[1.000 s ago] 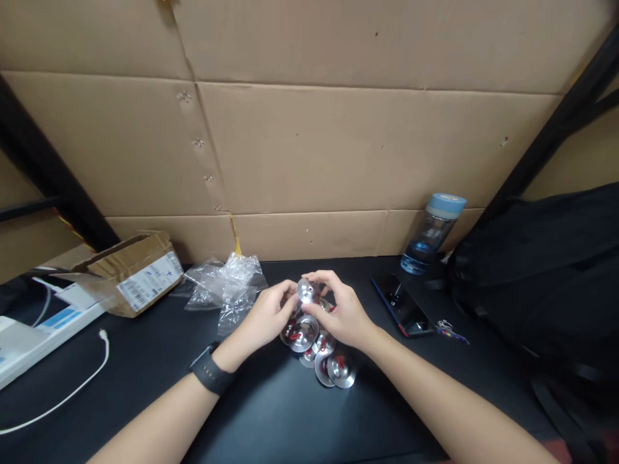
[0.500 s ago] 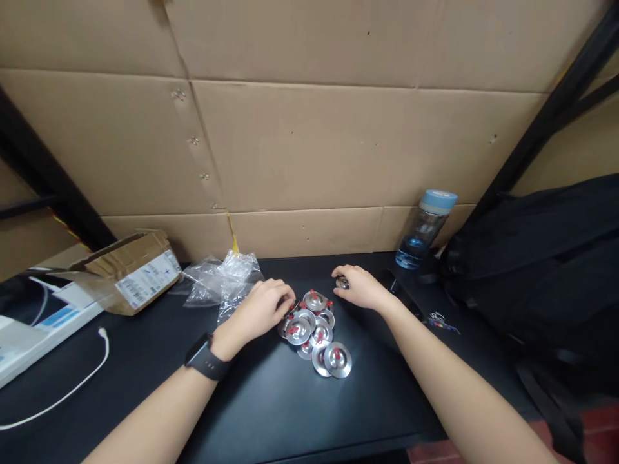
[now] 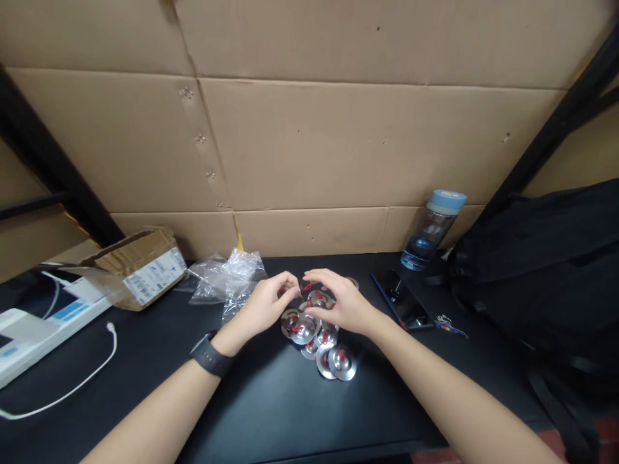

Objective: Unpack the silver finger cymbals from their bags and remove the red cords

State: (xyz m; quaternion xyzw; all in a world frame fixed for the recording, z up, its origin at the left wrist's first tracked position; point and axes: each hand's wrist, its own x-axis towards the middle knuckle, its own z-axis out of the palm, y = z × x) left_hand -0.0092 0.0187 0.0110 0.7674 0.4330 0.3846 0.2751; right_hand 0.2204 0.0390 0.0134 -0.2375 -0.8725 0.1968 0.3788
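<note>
Small silver finger cymbals (image 3: 303, 328) with red loops lie in an overlapping pile on the black table. My left hand (image 3: 271, 299), a dark watch on its wrist, pinches one finger cymbal turned edge-on above the back of the pile; only a thin rim and its red loop (image 3: 307, 287) show. Facing it, my right hand (image 3: 343, 301) hovers over the pile with thumb and fingers apart, close to that loop. Behind the right hand, another cymbal (image 3: 354, 282) lies apart, partly hidden. Two cymbals (image 3: 342, 362) overlap at the pile's near end.
Crumpled clear plastic bags (image 3: 213, 280) and an opened cardboard box (image 3: 155, 274) lie left, near a white power strip (image 3: 62, 320) and cable (image 3: 82, 383). Rightward are a phone (image 3: 403, 299), keys (image 3: 449, 325), a water bottle (image 3: 430, 232) and a black backpack (image 3: 546, 277). Cardboard (image 3: 309, 148) lines the back.
My right hand has moved left to the pile, leaving a cymbal on the table behind it. My left hand has lifted a cymbal off the pile. The phone is now uncovered.
</note>
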